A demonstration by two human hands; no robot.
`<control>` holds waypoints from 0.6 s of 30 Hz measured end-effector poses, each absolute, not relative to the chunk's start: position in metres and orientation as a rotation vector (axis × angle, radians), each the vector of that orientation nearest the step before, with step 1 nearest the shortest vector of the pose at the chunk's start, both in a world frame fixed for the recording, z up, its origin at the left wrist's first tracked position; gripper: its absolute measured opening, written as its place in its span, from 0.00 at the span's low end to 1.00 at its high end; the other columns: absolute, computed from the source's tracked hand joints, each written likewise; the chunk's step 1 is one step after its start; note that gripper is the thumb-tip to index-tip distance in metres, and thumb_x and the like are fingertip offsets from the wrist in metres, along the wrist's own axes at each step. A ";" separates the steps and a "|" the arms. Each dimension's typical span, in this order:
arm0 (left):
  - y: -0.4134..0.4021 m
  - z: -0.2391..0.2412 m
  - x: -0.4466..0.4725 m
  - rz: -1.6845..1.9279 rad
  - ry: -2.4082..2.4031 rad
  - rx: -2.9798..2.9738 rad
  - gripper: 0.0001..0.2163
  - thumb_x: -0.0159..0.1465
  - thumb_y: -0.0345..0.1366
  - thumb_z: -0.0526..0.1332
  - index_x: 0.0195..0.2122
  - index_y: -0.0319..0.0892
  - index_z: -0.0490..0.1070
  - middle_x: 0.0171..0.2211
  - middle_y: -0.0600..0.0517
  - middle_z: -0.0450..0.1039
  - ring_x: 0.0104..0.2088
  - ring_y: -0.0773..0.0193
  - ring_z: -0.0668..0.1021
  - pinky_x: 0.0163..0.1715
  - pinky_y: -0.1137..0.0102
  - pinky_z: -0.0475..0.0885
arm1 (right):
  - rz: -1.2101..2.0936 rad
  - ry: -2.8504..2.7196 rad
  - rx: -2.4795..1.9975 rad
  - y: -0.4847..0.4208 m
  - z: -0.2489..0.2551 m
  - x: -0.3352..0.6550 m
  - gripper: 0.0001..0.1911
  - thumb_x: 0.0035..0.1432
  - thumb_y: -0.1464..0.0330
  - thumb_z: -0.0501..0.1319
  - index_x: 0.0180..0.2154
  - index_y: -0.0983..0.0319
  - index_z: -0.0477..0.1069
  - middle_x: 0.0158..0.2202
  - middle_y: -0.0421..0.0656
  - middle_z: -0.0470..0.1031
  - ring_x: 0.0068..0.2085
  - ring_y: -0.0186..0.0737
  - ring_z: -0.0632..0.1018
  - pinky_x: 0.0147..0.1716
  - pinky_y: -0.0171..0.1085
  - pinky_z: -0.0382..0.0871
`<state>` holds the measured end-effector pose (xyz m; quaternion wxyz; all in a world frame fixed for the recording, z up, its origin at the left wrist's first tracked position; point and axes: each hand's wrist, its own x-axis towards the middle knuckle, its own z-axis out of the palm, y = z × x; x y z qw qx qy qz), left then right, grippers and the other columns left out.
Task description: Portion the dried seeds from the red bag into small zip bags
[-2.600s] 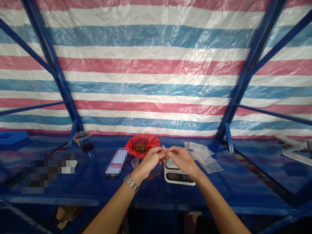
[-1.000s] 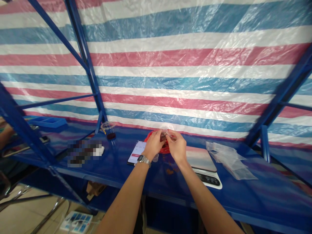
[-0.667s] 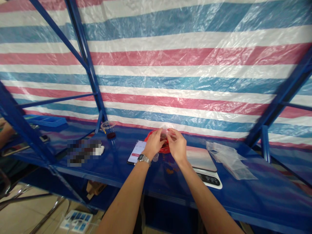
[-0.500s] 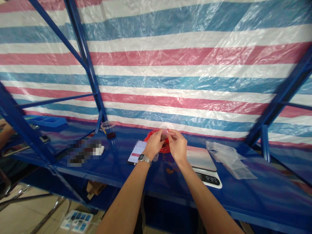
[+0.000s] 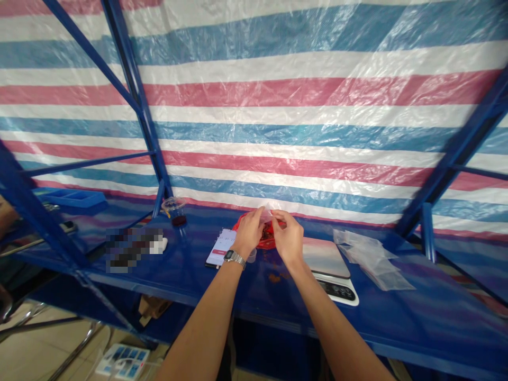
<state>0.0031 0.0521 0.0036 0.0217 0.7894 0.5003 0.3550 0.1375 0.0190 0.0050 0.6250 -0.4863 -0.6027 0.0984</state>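
Observation:
My left hand, with a metal watch on its wrist, and my right hand are raised together over the blue shelf. Both pinch the top of a small clear plastic bag with dark brown bits inside. Right behind the hands lies a red bag of brown pieces, mostly hidden by them. A white digital scale sits just right of my right hand. A phone with a lit screen lies left of my left wrist.
A pile of clear plastic bags lies right of the scale. A small clear cup with dark contents stands by the blue upright at back left. A blue tray sits far left. A striped tarp hangs behind. A power strip lies on the floor.
Since the earliest frame the view swung left and both hands carried the small bag from above the scale to above the red bag. In the last second they have barely moved.

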 end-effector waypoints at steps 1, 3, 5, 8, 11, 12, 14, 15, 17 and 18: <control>0.052 0.004 0.004 1.105 1.554 2.444 0.25 0.67 0.26 0.56 0.66 0.45 0.64 0.56 0.42 0.78 0.56 0.51 0.79 0.58 0.58 0.72 | 0.216 -1.379 -1.116 0.018 0.005 0.138 0.12 0.64 0.66 0.57 0.44 0.58 0.79 0.44 0.46 0.84 0.44 0.47 0.83 0.49 0.44 0.76; 0.053 0.004 0.005 1.123 1.563 2.441 0.25 0.67 0.26 0.55 0.65 0.46 0.64 0.57 0.43 0.77 0.57 0.51 0.78 0.58 0.58 0.72 | 0.206 -1.374 -1.104 0.016 0.006 0.139 0.12 0.63 0.66 0.57 0.44 0.58 0.78 0.44 0.46 0.84 0.45 0.47 0.83 0.49 0.44 0.76; 0.053 0.005 0.007 1.138 1.563 2.445 0.26 0.66 0.24 0.56 0.65 0.48 0.64 0.59 0.44 0.76 0.58 0.52 0.78 0.59 0.58 0.71 | 0.208 -1.373 -1.089 0.015 0.005 0.141 0.12 0.63 0.66 0.57 0.44 0.58 0.78 0.45 0.47 0.84 0.45 0.47 0.83 0.50 0.44 0.75; 0.052 0.007 0.008 1.147 1.556 2.450 0.25 0.65 0.22 0.56 0.63 0.47 0.67 0.55 0.45 0.79 0.55 0.53 0.79 0.58 0.59 0.72 | 0.228 -1.377 -1.090 0.014 0.004 0.146 0.12 0.62 0.66 0.57 0.43 0.59 0.78 0.44 0.47 0.84 0.44 0.47 0.83 0.50 0.45 0.75; 0.048 0.013 0.009 1.183 1.515 2.460 0.24 0.66 0.24 0.57 0.63 0.46 0.66 0.55 0.45 0.78 0.55 0.54 0.79 0.58 0.59 0.72 | 0.230 -1.356 -1.129 0.015 0.003 0.158 0.12 0.62 0.66 0.57 0.43 0.60 0.78 0.44 0.48 0.84 0.43 0.47 0.83 0.50 0.45 0.76; 0.046 0.015 0.011 1.201 1.489 2.467 0.24 0.66 0.26 0.58 0.63 0.46 0.65 0.56 0.45 0.77 0.55 0.54 0.78 0.58 0.59 0.71 | 0.223 -1.344 -1.148 0.015 0.004 0.165 0.12 0.61 0.66 0.57 0.43 0.60 0.78 0.43 0.48 0.84 0.43 0.47 0.83 0.49 0.45 0.76; 0.041 0.020 0.016 1.237 1.416 2.480 0.24 0.67 0.29 0.60 0.64 0.46 0.64 0.57 0.45 0.76 0.56 0.54 0.77 0.60 0.58 0.70 | 0.200 -1.312 -1.196 0.016 0.005 0.182 0.13 0.61 0.66 0.57 0.42 0.60 0.77 0.42 0.49 0.84 0.42 0.47 0.83 0.48 0.45 0.76; 0.038 0.022 0.020 1.269 1.369 2.484 0.23 0.67 0.30 0.60 0.63 0.46 0.65 0.58 0.45 0.75 0.58 0.54 0.76 0.61 0.58 0.69 | 0.191 -1.294 -1.229 0.015 0.006 0.192 0.13 0.61 0.66 0.56 0.42 0.60 0.77 0.40 0.48 0.84 0.40 0.47 0.83 0.47 0.45 0.76; 0.029 0.025 0.031 1.315 1.216 2.532 0.19 0.69 0.32 0.60 0.61 0.46 0.68 0.57 0.46 0.76 0.58 0.54 0.76 0.62 0.59 0.69 | 0.183 -1.268 -1.293 0.011 0.009 0.213 0.15 0.59 0.67 0.56 0.45 0.61 0.77 0.40 0.48 0.83 0.38 0.47 0.83 0.45 0.46 0.77; 0.024 0.026 0.037 1.329 1.155 2.555 0.17 0.69 0.33 0.60 0.59 0.46 0.69 0.56 0.47 0.76 0.58 0.54 0.76 0.62 0.58 0.69 | 0.168 -1.268 -1.313 0.007 0.010 0.223 0.18 0.58 0.68 0.55 0.48 0.61 0.76 0.42 0.49 0.83 0.40 0.47 0.83 0.46 0.47 0.77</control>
